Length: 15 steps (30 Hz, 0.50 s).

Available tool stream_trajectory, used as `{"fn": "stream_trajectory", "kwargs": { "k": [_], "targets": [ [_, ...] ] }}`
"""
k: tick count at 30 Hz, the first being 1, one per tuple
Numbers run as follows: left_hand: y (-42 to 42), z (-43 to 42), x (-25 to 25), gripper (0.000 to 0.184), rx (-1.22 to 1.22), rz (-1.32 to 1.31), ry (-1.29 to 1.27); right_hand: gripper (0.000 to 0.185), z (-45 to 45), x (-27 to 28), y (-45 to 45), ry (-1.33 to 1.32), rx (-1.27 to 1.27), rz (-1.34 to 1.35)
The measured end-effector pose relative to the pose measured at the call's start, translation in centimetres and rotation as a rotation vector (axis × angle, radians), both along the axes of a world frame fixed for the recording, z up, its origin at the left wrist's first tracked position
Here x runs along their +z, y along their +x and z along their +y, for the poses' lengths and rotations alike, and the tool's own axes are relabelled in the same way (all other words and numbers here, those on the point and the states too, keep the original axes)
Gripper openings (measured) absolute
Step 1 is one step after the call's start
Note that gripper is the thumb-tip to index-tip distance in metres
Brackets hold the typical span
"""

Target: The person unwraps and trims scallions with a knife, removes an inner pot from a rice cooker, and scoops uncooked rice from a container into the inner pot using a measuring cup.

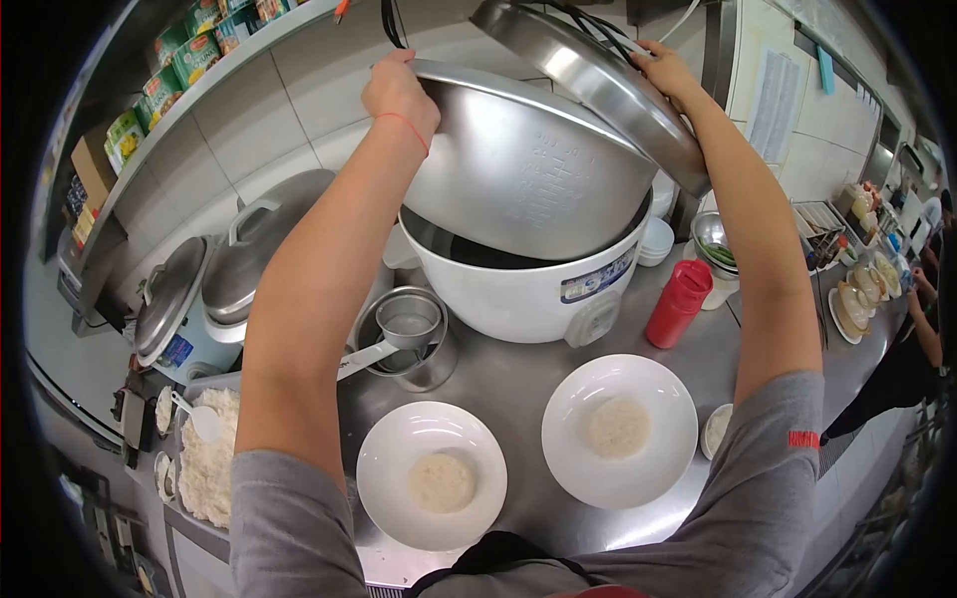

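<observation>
My left hand (401, 97) is closed on the rim of a metal inner pot (508, 159), which is tilted and partly lifted out of a white rice cooker (478, 294). Measuring marks show on the pot's wall. With my right hand (670, 76) I grip a round steel lid (588, 75), held tilted over the pot's right side. The fingers there are partly hidden. Below stand two wide white bowls; the left bowl (384, 483) and the right bowl (568, 448) each hold a flat round mound of rice.
A red bottle (680, 304) stands right of the cooker. Left of it are a metal container (429, 369) with a handled strainer, two lidded cookers, and a tray of rice (211, 453) with a white scoop. Cans line a shelf (229, 75). Another person (902, 349) stands far right.
</observation>
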State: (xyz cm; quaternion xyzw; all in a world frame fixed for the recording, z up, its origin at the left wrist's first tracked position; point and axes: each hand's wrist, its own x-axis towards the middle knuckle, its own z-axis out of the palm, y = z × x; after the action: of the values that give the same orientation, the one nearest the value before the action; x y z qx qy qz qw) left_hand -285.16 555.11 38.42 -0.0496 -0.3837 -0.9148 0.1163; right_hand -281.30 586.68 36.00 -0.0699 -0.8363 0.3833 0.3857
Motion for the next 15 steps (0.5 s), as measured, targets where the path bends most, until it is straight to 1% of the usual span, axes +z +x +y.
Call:
{"fn": "stream_trajectory", "kwargs": {
  "k": [3, 5, 6, 8, 10, 12, 14, 15],
  "targets": [
    [1.4, 0.0, 1.3, 0.021, 0.062, -0.036, 0.028, 0.036, 0.5, 0.2, 0.5, -0.06, 0.05, -0.013],
    [1.7, -1.6, 2.9, 0.022, -0.009, 0.027, 0.054, 0.034, 0.8, 0.5, 0.5, -0.208, 0.119, -0.018],
    [2.8, -2.5, 3.6, 0.022, -0.002, 0.038, 0.048, 0.034, 1.1, 0.4, 0.1, -0.214, 0.127, -0.008],
    [5.2, -4.9, 4.3, 0.021, 0.021, 0.177, 0.025, 0.034, 1.1, 0.2, -0.4, -0.25, 0.12, 0.056],
    [6.2, -8.3, 5.0, 0.018, -0.008, 0.292, -0.002, 0.034, 0.3, 0.4, -0.5, -0.248, 0.118, 0.044],
    [7.8, -12.4, 5.5, 0.015, -0.02, 0.288, -0.017, 0.035, -0.7, 0.1, -0.6, -0.248, 0.114, 0.011],
    [9.2, -17.8, 5.6, 0.018, 0.002, 0.281, -0.046, 0.03, -1.2, -0.4, -1.0, -0.198, 0.122, 0.046],
    [10.9, -20.9, 4.2, 0.021, 0.194, 0.454, -0.3, 0.04, -0.8, -0.8, -1.9, -0.204, 0.139, 0.031]
  ]
}}
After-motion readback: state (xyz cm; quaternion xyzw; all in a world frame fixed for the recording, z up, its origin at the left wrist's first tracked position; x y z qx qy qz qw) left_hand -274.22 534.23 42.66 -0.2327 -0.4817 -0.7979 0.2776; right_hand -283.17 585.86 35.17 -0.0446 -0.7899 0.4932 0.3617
